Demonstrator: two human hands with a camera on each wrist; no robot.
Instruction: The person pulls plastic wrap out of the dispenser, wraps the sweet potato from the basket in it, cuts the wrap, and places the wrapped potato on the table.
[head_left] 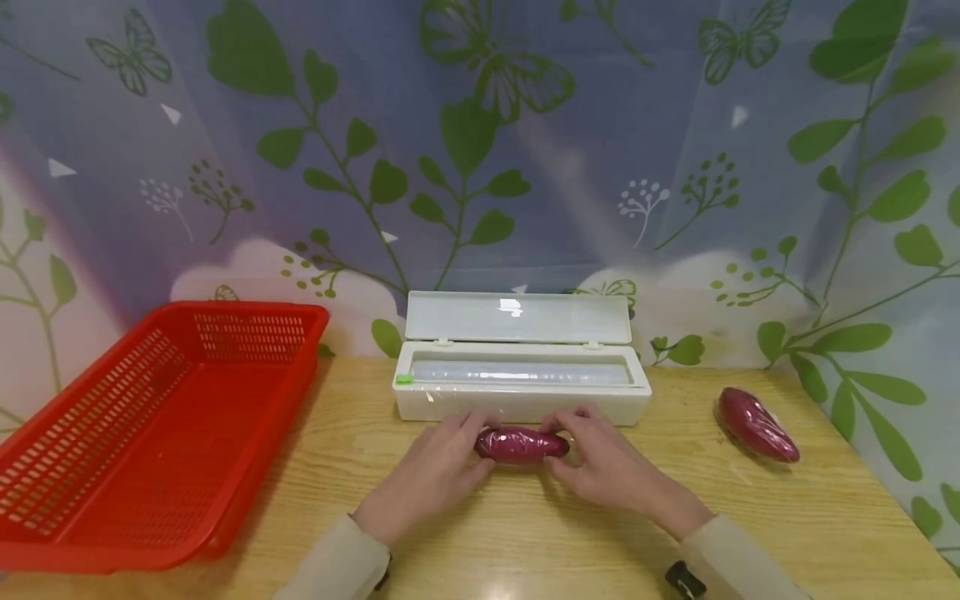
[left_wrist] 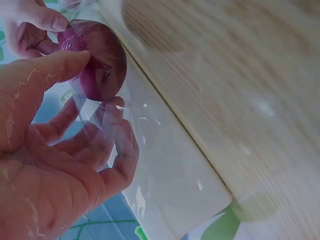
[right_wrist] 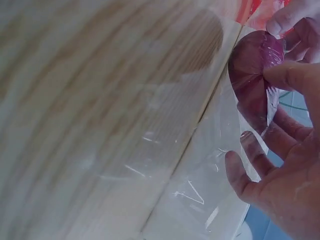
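A purple sweet potato [head_left: 520, 446] with clear cling film around it lies crosswise in front of me, close to the front of a white cling film dispenser [head_left: 517, 406]. My left hand [head_left: 442, 462] holds its left end between thumb and fingers. At the other end, my right hand [head_left: 603, 462] grips it the same way. Both wrist views show the thumbs pressing on the potato's ends, with loose transparent film [right_wrist: 200, 192] spread over the dispenser's front in the right wrist view.
The dispenser's lid [head_left: 517, 317] stands raised, showing the film roll [head_left: 517, 372] inside; a small green piece [head_left: 405, 379] sits at its left. A red plastic basket [head_left: 225, 492] occupies the table's left side. Another film-wrapped sweet potato [head_left: 757, 425] lies at right, before a patterned curtain [head_left: 570, 183].
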